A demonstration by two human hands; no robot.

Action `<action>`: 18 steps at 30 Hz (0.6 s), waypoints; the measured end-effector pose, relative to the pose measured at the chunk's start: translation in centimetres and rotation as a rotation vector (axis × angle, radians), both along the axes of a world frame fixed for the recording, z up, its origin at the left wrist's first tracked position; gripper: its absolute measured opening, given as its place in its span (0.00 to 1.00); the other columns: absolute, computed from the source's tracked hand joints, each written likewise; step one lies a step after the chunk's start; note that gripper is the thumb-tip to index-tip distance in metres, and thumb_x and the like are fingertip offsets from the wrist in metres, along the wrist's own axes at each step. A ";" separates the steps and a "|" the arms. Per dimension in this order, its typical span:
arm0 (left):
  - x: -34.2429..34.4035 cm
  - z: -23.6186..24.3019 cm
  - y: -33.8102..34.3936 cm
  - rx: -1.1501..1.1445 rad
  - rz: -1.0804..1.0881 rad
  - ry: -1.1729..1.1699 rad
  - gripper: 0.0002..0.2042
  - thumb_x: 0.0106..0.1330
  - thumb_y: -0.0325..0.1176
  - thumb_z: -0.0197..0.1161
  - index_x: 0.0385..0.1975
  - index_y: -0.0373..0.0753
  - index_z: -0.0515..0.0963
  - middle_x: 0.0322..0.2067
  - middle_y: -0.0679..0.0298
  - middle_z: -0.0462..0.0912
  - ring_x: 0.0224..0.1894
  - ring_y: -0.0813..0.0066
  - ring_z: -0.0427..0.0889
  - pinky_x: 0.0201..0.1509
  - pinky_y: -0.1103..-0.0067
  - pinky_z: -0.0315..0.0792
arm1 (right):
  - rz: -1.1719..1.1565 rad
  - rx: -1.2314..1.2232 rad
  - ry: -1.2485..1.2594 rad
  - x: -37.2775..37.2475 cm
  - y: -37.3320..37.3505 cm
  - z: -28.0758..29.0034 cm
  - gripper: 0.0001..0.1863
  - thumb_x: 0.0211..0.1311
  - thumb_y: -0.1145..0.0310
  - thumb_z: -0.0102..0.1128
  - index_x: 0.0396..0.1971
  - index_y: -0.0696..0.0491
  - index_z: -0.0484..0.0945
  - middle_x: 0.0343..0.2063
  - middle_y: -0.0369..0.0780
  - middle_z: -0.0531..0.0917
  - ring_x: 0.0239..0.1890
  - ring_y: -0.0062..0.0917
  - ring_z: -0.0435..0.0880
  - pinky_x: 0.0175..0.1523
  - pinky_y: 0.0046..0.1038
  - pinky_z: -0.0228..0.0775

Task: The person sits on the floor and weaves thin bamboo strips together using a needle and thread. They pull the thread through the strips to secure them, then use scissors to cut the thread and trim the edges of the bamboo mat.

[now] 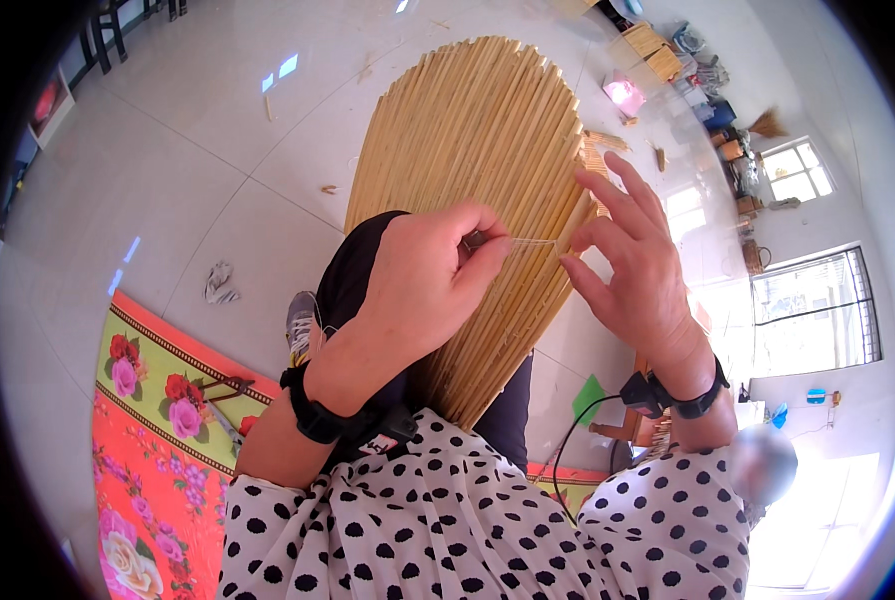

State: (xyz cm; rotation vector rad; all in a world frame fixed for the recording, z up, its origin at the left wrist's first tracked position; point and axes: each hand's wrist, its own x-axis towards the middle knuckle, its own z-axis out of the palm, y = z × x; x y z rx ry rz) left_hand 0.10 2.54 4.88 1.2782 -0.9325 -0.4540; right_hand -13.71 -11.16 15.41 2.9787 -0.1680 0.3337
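A mat of straw-coloured reed stalks (457,130) lies lengthwise over my lap, its far end rounded and its near end narrowing toward my waist. Over its middle, my left hand (432,265) is closed, thumb and forefinger pinching a fine pale thread (535,241). The thread runs taut to the right, to the stalks near the mat's right edge. Beside that edge my right hand (632,260) is open, with fingers spread and curved. Its thumb and fingertips are close to the stalks; whether they touch is unclear.
A red and green floral cloth (157,480) covers the floor at lower left, with pliers-like tools (229,385) on it. A crumpled rag (221,284) lies on the tiles. A pink bag (623,95) and boxes (657,55) stand at far right. A cable (567,450) hangs by my right wrist.
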 end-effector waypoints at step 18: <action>-0.1 1.2 -0.4 -0.043 -0.001 -0.026 0.02 0.63 0.23 0.61 0.31 0.32 0.77 0.20 0.72 0.76 0.21 0.91 0.70 0.24 0.88 0.64 | -0.048 0.049 -0.102 -1.6 0.0 -1.6 0.12 0.42 0.76 0.71 0.28 0.54 0.78 0.54 0.44 0.76 0.65 0.45 0.66 0.65 0.50 0.59</action>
